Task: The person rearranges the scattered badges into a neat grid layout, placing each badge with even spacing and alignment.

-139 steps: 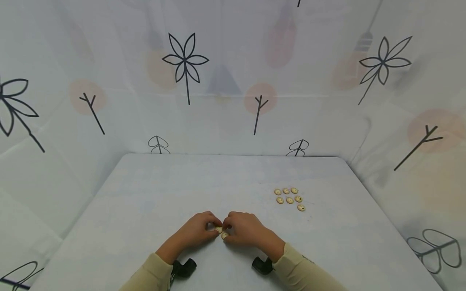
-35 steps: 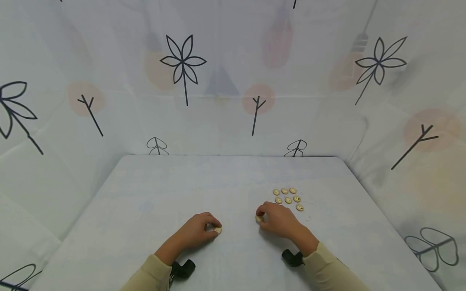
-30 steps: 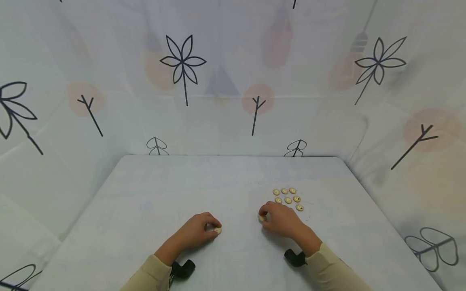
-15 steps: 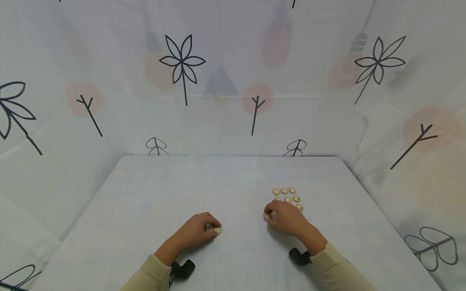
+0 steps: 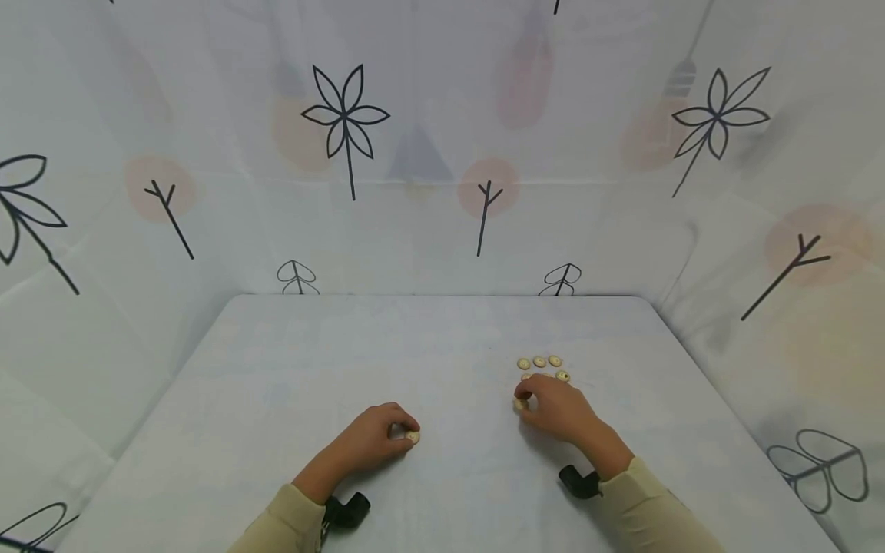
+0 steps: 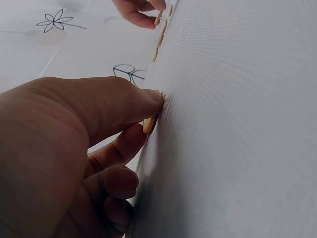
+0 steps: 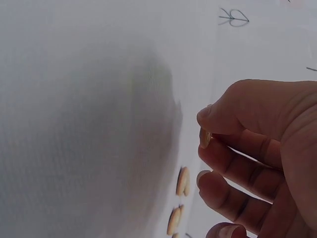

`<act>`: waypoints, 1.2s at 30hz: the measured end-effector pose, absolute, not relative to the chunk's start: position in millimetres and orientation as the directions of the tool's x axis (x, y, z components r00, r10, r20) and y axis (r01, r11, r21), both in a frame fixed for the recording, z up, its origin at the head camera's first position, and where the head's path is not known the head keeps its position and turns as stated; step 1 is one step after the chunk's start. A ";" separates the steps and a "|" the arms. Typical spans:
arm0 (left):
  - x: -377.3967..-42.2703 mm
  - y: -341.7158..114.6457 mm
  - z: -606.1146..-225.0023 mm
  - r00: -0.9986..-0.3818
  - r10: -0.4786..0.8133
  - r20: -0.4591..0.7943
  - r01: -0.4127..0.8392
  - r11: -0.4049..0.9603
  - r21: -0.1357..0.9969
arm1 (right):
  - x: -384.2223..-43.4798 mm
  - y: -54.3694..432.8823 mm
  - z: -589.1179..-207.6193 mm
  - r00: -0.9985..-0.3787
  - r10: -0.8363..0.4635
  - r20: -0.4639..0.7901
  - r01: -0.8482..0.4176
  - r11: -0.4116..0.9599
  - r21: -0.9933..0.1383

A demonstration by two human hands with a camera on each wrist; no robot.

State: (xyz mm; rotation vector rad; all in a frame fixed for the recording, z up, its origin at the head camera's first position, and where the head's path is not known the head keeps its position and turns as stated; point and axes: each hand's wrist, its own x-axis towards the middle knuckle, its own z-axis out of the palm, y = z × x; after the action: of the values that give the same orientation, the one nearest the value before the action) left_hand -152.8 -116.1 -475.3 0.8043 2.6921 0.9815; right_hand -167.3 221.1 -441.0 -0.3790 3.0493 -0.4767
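Note:
My left hand (image 5: 369, 444) pinches a pale wooden button (image 5: 412, 437) between thumb and index finger, low on the white table; in the left wrist view this button (image 6: 148, 125) stands on edge. Farther right, my right hand (image 5: 561, 408) pinches another wooden button (image 5: 521, 403). That button (image 7: 205, 138) shows between thumb and fingertip in the right wrist view, just above the tabletop. Right behind this hand lie several similar buttons, among them a back-row button (image 5: 539, 362) and one with a dark hole (image 5: 563, 376). The hand partly hides the nearer ones.
The white table (image 5: 311, 346) has rounded back corners. Behind and beside it hangs a pale cloth (image 5: 422, 230) printed with line-drawn flowers. A black wrist camera (image 5: 349, 511) is on the left wrist, another camera (image 5: 579, 482) on the right.
My right hand has moved away from the left one, rightward and back, carrying its button to the group and now covering some of it. My left hand stays in place, pinching its button.

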 end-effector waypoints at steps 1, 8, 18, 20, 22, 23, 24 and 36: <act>-152.9 -116.1 -475.1 -0.842 0.538 0.028 0.430 0.641 0.636 | -167.5 222.0 -440.2 -0.971 -0.238 0.004 -0.228 0.924 -0.307; -152.9 -116.1 -474.9 -0.846 0.532 0.023 0.422 0.644 0.638 | -172.0 229.6 -441.9 -0.975 -0.223 -0.008 -0.210 0.929 -0.306; -153.1 -115.9 -474.6 -0.846 0.533 0.020 0.421 0.644 0.639 | -177.3 238.9 -440.8 -0.982 -0.189 -0.028 -0.172 0.936 -0.309; -153.7 -116.1 -474.9 -0.846 0.533 0.019 0.421 0.644 0.639 | -177.9 240.6 -440.5 -0.982 -0.184 -0.029 -0.167 0.938 -0.303; -154.2 -116.1 -474.9 -0.846 0.532 0.018 0.419 0.645 0.639 | -178.6 242.2 -440.9 -0.984 -0.175 -0.034 -0.157 0.942 -0.298; -154.3 -116.1 -474.8 -0.846 0.533 0.018 0.419 0.645 0.639 | -178.9 243.0 -441.0 -0.985 -0.172 -0.036 -0.153 0.942 -0.298; -154.4 -116.1 -474.8 -0.846 0.533 0.016 0.419 0.646 0.638 | -179.0 243.8 -441.2 -0.985 -0.167 -0.038 -0.149 0.943 -0.297; -155.3 -115.7 -476.9 -0.848 0.531 0.009 0.412 0.646 0.643 | -181.9 253.7 -443.2 -0.990 -0.127 -0.060 -0.104 0.952 -0.289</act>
State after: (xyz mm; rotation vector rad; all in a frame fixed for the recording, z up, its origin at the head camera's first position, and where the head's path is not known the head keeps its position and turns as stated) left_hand -155.3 -115.7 -476.9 0.7758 2.6840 0.9808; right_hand -181.9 253.7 -443.2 -0.1792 3.0259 -0.4416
